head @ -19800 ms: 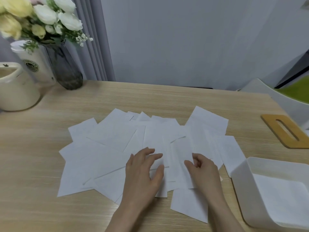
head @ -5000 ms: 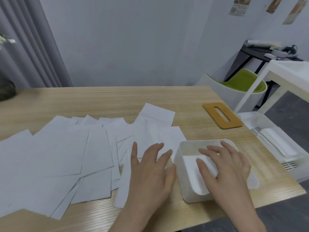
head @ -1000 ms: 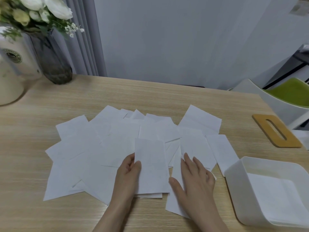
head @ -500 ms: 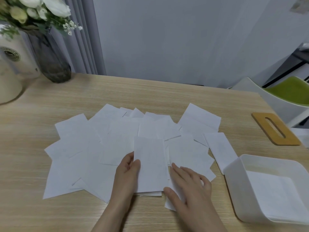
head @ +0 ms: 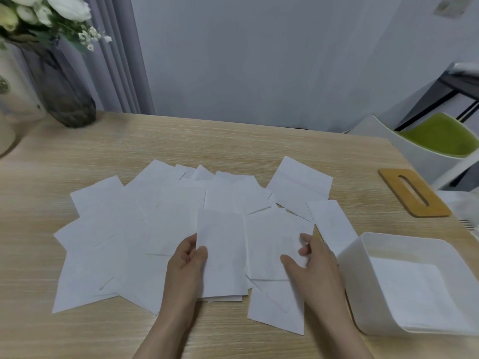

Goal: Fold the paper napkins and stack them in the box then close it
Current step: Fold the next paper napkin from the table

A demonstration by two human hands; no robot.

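Wooden table (head: 233,149): left hand (head: 185,265) pinches folded napkin (head: 223,255), lengthwise away; right hand (head: 315,265) pinches another.

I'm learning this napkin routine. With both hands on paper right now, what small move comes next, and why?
Probably carry the folded napkin that the left hand pinches rightward into the open white box. It already looks folded narrow, the box holds napkins, and the right hand already pinches the next napkin.

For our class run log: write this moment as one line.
left hand: holds folded napkin | right hand: pinches next napkin | box: open, napkins inside | lid: on table
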